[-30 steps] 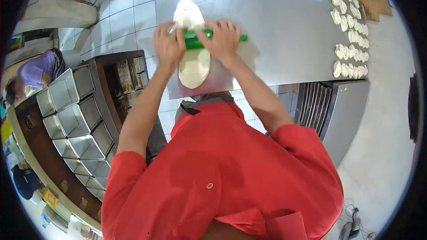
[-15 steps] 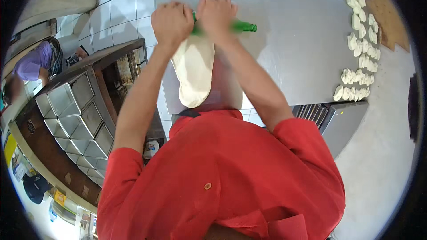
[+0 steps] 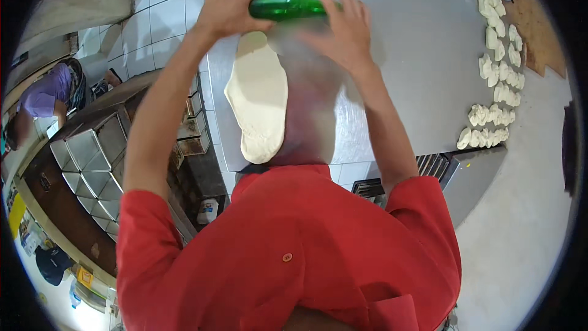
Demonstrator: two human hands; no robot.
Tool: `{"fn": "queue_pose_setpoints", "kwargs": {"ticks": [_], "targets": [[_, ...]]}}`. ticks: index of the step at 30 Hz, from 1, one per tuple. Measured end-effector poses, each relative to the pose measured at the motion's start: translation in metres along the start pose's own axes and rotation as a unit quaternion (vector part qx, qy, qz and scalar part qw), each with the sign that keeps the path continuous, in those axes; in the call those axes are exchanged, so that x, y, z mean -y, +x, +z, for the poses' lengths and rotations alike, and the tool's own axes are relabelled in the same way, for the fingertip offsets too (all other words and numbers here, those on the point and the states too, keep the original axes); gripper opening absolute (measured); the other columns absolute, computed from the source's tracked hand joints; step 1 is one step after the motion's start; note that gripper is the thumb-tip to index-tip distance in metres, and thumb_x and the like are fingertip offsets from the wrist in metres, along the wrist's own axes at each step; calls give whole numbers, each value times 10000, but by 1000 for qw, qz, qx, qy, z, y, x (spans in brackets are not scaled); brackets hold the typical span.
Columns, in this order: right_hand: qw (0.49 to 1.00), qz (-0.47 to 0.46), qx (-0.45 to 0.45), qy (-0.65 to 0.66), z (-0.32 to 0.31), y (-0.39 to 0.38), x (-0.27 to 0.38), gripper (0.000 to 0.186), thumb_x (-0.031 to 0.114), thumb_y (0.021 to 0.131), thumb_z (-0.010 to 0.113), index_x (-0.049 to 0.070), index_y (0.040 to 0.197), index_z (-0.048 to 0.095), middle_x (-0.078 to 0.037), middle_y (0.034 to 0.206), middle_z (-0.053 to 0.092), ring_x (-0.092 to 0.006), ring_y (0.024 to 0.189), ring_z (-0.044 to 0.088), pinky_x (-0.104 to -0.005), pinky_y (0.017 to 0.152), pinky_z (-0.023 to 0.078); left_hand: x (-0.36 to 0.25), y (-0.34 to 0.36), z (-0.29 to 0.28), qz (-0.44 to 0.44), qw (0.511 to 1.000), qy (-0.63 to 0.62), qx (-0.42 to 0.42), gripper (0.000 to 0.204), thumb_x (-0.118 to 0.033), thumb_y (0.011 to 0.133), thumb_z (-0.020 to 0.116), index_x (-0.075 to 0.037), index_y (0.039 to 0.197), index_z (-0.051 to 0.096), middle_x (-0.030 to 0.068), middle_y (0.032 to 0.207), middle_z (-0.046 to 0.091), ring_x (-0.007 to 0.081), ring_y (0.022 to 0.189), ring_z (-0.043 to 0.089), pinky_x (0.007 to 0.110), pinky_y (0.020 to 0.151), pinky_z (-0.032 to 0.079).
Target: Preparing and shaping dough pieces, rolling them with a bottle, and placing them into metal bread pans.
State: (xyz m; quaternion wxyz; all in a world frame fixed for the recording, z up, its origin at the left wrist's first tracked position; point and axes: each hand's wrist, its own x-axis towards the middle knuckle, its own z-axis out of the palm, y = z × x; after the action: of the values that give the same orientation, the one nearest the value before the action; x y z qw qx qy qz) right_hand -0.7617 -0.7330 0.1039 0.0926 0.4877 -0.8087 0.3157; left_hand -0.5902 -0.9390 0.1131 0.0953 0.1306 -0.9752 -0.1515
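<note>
A green glass bottle [image 3: 283, 6] lies sideways just past the far end of a long, flattened strip of pale dough [image 3: 260, 95]. My left hand [image 3: 231, 11] is closed around the bottle's thick end. At the neck end, my right hand [image 3: 348, 30] has its fingers spread, with the neck between the fingers and a blurred thumb; how firmly it touches is unclear. The dough strip rests on the metal table [image 3: 422, 61], its near end close to my red shirt [image 3: 288, 220].
Several rows of shaped dough pieces [image 3: 490, 116] line the table's right edge. Stacked metal baking tins [image 3: 101, 153] stand lower left beside a dark wooden frame. A person in purple [image 3: 46, 92] is at the far left. Metal trays [image 3: 429, 168] sit under the table's near right edge.
My hands have moved apart and outward, and the bottle has shifted away from me, off the dough's far end. More of the bottle and the dough strip now shows. My right fingers have spread.
</note>
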Motion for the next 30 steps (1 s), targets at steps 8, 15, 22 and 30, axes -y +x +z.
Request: {"fn": "queue_pose_setpoints", "kwargs": {"ticks": [8,15,22,30], "targets": [[921,-135,245,-271,-137,87,21,432,324,852,802,249,1269,718,44,1110,694,-219,997,676,-388,880,527,-47,29,47,13,934,-355,-41,797,-287,706,901,-153,1428,590,96,1287,678,303,1165,648,402,1011,512],[951,-86,280,-101,-164,90,60,409,233,835,824,206,1226,708,23,1132,698,-249,979,661,-410,836,535,-104,27,85,-51,889,-441,-112,884,-250,728,914,-79,1481,486,146,1355,592,317,1229,602,408,1073,486],[995,-81,48,-13,-151,22,88,335,216,842,803,138,1151,700,-32,1137,683,-275,916,643,-412,851,520,-92,-115,26,-86,916,-380,-100,513,-238,859,845,-73,1298,638,85,1184,699,306,1071,677,392,949,532],[944,-20,266,193,-63,-262,146,453,258,792,830,191,1235,759,-90,1475,564,-277,1318,571,-415,1068,453,-93,-350,35,52,971,-226,55,439,-303,881,808,-110,1259,698,88,1441,588,301,1311,575,427,1070,481]]}}
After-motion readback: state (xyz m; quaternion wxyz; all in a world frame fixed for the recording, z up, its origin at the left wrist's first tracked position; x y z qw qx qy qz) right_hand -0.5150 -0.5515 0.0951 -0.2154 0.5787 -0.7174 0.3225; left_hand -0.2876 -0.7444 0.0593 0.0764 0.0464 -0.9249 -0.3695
